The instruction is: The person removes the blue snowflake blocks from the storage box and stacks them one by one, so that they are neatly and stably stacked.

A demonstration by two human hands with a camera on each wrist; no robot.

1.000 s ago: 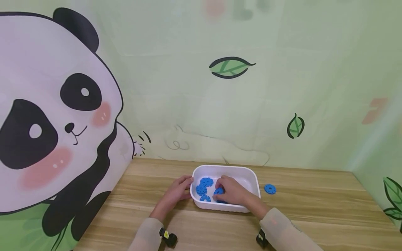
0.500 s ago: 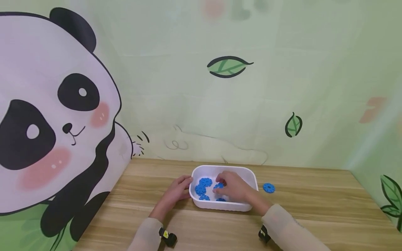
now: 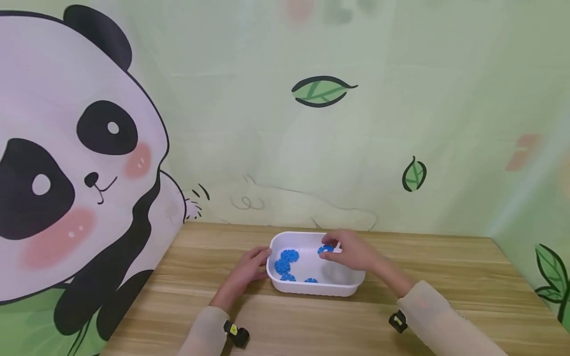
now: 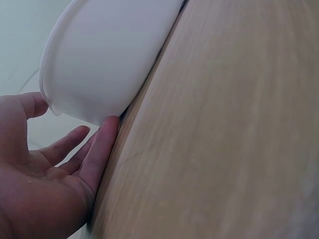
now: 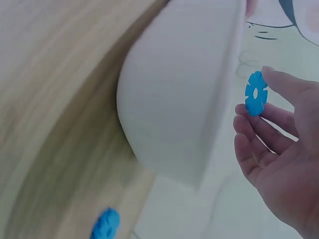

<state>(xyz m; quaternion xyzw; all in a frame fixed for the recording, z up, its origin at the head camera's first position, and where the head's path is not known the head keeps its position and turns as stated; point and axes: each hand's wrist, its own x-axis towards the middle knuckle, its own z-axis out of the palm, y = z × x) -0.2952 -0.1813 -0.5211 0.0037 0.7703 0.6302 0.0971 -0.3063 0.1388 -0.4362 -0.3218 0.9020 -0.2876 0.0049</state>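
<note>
Disc (image 5: 257,80) pinched over box, unloading looks early

Your right hand (image 3: 354,251) has its grip closed on one disc, thumb against fingertips, above the rim over the right rear of the white box (image 3: 318,289). Your left hand (image 3: 246,268) isn't clenched: fingers mostly straight, braced on the box's left end, thumb at the rim.

Tally: one loose disc (image 5: 105,224) on the desk (image 3: 285,326), apart from the box; one in your right grip; a left-side cluster (image 3: 282,267) plus a front disc (image 3: 310,281) inside. Overlap hides the exact count. Most of what you've got showing is in the box, so if you're unloading, as I read it, most is left to do.

Held piece: blue, thin, round, notched edge, centre hole. Sits tilted in your fingers; no damage I can make out.
</note>
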